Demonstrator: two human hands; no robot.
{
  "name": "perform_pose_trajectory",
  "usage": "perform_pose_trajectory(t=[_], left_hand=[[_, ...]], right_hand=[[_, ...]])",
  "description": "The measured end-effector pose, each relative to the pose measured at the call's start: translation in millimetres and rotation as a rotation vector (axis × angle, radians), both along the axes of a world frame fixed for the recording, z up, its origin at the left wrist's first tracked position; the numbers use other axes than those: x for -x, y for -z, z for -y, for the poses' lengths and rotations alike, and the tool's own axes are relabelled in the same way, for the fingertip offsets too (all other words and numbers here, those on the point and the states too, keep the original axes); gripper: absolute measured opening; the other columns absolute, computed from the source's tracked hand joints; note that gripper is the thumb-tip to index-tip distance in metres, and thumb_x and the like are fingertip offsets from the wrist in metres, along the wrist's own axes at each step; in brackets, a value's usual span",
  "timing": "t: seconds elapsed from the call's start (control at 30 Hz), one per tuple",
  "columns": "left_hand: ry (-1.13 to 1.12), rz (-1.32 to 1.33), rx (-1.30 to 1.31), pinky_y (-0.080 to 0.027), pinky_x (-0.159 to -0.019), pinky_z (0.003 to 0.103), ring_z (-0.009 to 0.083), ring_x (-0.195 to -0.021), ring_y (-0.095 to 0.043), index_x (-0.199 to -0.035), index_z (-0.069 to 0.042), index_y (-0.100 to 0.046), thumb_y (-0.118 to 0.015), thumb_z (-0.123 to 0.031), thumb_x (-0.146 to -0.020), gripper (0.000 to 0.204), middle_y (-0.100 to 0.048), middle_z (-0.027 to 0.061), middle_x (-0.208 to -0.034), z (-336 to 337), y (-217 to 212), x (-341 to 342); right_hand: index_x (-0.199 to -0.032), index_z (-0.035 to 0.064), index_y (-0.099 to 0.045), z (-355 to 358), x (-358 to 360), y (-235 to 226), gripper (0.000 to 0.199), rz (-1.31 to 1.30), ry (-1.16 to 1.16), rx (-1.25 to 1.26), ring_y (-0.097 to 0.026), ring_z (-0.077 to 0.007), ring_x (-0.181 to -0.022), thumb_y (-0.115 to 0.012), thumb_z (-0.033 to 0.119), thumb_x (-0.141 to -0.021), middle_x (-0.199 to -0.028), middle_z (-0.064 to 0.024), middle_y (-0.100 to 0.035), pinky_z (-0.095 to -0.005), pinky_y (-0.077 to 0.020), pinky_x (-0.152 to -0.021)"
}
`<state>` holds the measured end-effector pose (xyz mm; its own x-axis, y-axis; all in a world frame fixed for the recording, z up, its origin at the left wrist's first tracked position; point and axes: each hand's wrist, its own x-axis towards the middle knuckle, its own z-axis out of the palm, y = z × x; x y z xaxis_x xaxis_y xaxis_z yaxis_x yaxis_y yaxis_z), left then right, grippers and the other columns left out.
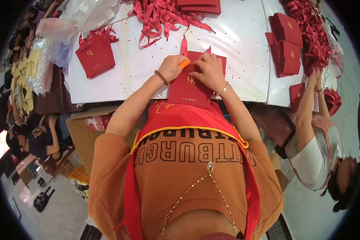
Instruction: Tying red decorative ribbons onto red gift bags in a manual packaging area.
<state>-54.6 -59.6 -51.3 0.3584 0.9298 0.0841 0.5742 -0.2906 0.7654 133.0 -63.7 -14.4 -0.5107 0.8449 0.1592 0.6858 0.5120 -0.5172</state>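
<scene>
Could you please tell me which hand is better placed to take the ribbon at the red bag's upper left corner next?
Probably the left hand: it is beside that ribbon, while the right hand is farther away, over the red bag.

A flat, dark red bag point(197, 91) with a gold emblem point(191, 80) sits slightly askew at upper centre, two red ribbon ends point(184, 46) showing near its top edge.

Gold lettering point(191, 80) marks the red bag point(181, 91); black lettering point(186, 151), the brown shirt point(168, 180).
</scene>
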Motion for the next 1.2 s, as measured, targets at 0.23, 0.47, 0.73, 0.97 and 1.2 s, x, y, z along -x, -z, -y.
perform_pose_trajectory(t=[0.23, 0.47, 0.73, 0.97, 1.2], left_hand=[[-0.014, 0.180, 0.477, -0.043, -0.052, 0.025, 0.0123, -0.056, -0.055, -0.098, -0.004, -0.060, -0.053, -0.009, -0.083, 0.017, -0.060, 0.0080, -0.071, -1.7, -19.8, 13.6], [-0.148, -0.131, 0.088, -0.044, -0.060, 0.046, 0.0385, -0.072, -0.058, -0.114, -0.007, -0.033, -0.051, -0.011, -0.082, 0.036, -0.061, 0.0174, -0.078, 1.3, -49.6, 5.9], [0.050, 0.226, 0.473, -0.044, -0.054, 0.024, 0.0104, -0.060, -0.058, -0.093, 0.001, -0.053, -0.054, -0.004, -0.081, 0.013, -0.061, 0.0083, -0.070, 12.7, -47.9, -23.4], [-0.119, 0.078, 0.371, -0.046, -0.058, 0.030, 0.0211, -0.063, -0.060, -0.094, -0.001, -0.054, -0.052, -0.011, -0.083, 0.016, -0.060, 0.0127, -0.067, 13.6, -39.0, -36.6], [0.017, -0.414, 0.239, -0.043, -0.062, 0.045, 0.0346, -0.069, -0.058, -0.076, -0.004, -0.055, -0.042, -0.026, -0.086, 0.027, -0.060, 0.0156, -0.071, 11.7, -39.0, -47.8]], right_hand=[[-0.092, 0.0045, -0.062, 21.4, -7.5, -0.1, 0.030, -0.209, 0.245, 0.368, -0.053, -0.0269, -0.077, -0.070, 0.022, -0.069, -0.084, -0.0117, -0.053, -0.0346, -0.0435, -0.069], [-0.100, 0.0003, -0.059, 21.7, -6.4, 1.4, 0.033, -0.319, 0.332, 0.661, -0.057, -0.0268, -0.082, -0.066, 0.020, -0.074, -0.091, -0.0159, -0.059, -0.0330, -0.0448, -0.073], [-0.101, 0.0004, -0.059, -6.3, -21.2, 12.1, 0.033, -0.306, 0.217, 0.597, -0.057, -0.0263, -0.083, -0.066, 0.019, -0.075, -0.093, -0.0162, -0.059, -0.0326, -0.0443, -0.074], [-0.103, 0.0014, -0.059, -18.2, -29.7, 12.9, 0.034, -0.277, 0.144, 0.625, -0.057, -0.0277, -0.086, -0.066, 0.019, -0.075, -0.095, -0.0165, -0.059, -0.0327, -0.0441, -0.076], [-0.103, 0.0012, -0.058, -26.9, -36.4, 21.3, 0.034, -0.280, 0.087, 0.617, -0.056, -0.0272, -0.085, -0.066, 0.018, -0.075, -0.095, -0.0160, -0.058, -0.0327, -0.0439, -0.076]])
